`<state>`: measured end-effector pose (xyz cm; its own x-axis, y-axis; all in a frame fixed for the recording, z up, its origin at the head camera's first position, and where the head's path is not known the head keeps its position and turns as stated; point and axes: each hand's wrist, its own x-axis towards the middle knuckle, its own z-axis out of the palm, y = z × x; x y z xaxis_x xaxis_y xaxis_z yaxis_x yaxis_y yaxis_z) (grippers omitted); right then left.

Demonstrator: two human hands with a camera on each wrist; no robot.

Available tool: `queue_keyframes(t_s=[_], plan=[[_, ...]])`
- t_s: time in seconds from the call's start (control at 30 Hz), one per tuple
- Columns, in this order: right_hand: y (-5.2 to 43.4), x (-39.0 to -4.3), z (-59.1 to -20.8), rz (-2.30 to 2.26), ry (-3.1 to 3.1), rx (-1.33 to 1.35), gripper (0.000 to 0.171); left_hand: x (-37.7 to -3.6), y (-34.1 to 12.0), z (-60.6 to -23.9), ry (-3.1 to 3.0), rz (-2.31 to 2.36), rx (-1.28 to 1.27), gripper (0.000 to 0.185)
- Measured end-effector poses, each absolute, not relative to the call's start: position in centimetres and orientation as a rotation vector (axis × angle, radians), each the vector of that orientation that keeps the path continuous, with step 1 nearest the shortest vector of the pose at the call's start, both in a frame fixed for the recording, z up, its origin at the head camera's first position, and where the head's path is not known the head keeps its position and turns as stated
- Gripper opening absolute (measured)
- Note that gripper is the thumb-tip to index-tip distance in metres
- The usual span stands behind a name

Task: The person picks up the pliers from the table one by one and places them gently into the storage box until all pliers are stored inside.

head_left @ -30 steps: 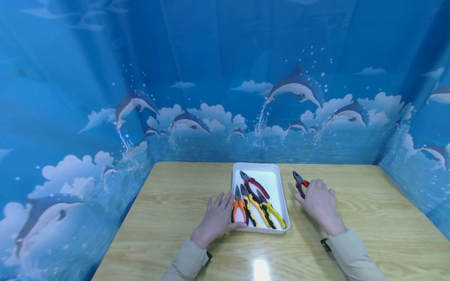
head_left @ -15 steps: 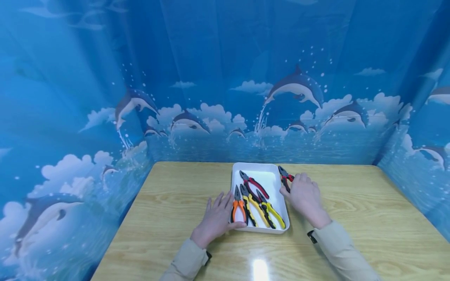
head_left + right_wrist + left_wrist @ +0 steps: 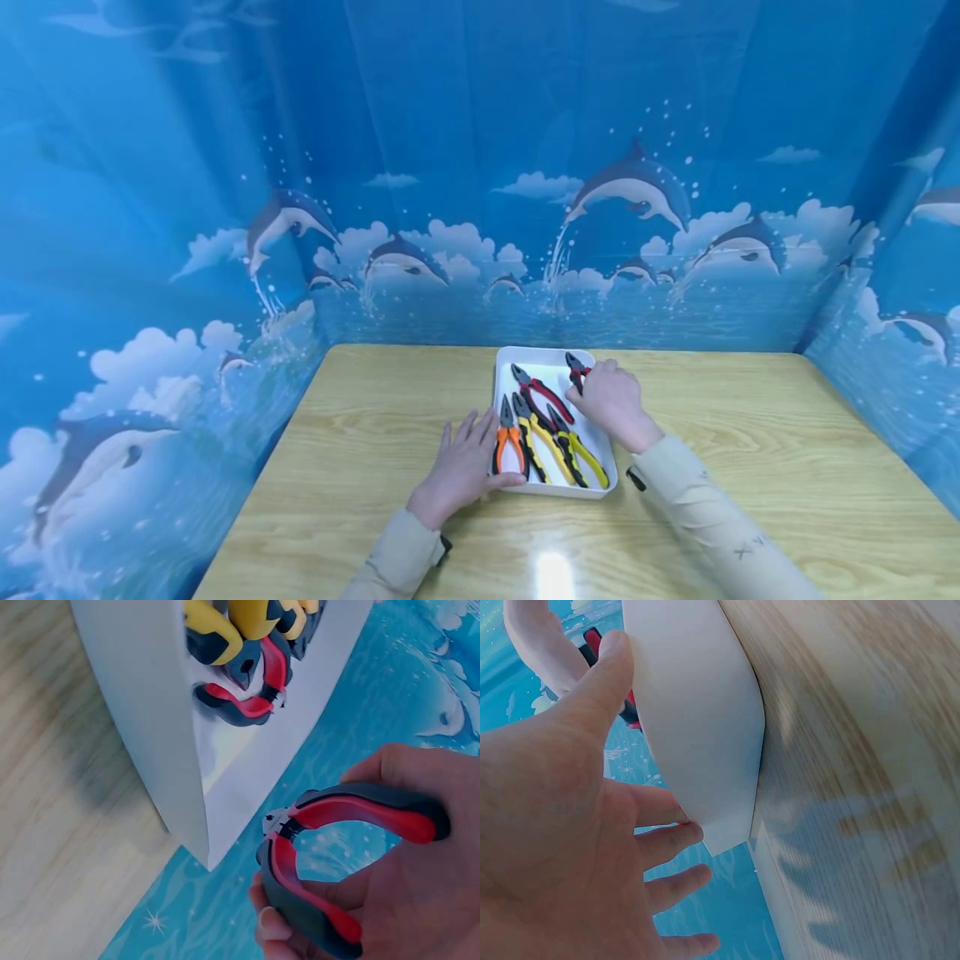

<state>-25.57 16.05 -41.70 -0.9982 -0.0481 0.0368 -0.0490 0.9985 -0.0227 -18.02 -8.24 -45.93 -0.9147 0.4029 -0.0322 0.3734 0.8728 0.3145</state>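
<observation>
While the left hand (image 3: 459, 467) is lying flat, fingers relaxed, bracing the white tray (image 3: 551, 357) on the counter (image 3: 360, 450), the right hand (image 3: 611, 402) is gripping red-black pliers (image 3: 576, 370) over its far end; risk: snagging the red pliers (image 3: 542, 392) there.

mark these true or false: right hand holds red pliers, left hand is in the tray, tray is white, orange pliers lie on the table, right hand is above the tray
1. The right hand holds red pliers. True.
2. The left hand is in the tray. False: it lies on the table against the tray's left side.
3. The tray is white. True.
4. The orange pliers lie on the table. False: they lie in the tray.
5. The right hand is above the tray. True.
</observation>
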Motion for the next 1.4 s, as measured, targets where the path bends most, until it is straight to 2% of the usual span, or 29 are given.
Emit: queue_keyframes(t_s=[0.4, 0.83, 1.07, 1.4], plan=[[13.6, -28.0, -42.7, -0.1, -3.241, 0.001, 0.07, -18.1, -8.1, -46.1, 2.966, 0.448, 0.622, 0.102], [12.3, -29.2, -43.4, -0.176, -3.397, -0.083, 0.046, -18.2, -7.9, -46.0, 2.962, 0.43, 0.619, 0.101], [12.6, -29.0, -43.8, -0.084, -3.424, -0.039, 0.039, -18.1, -8.1, -46.2, 2.962, 0.453, 0.63, 0.102], [13.4, -28.3, -43.2, 0.023, -3.388, 0.226, 0.043, -18.0, -8.2, -46.0, 2.959, 0.447, 0.617, 0.101]])
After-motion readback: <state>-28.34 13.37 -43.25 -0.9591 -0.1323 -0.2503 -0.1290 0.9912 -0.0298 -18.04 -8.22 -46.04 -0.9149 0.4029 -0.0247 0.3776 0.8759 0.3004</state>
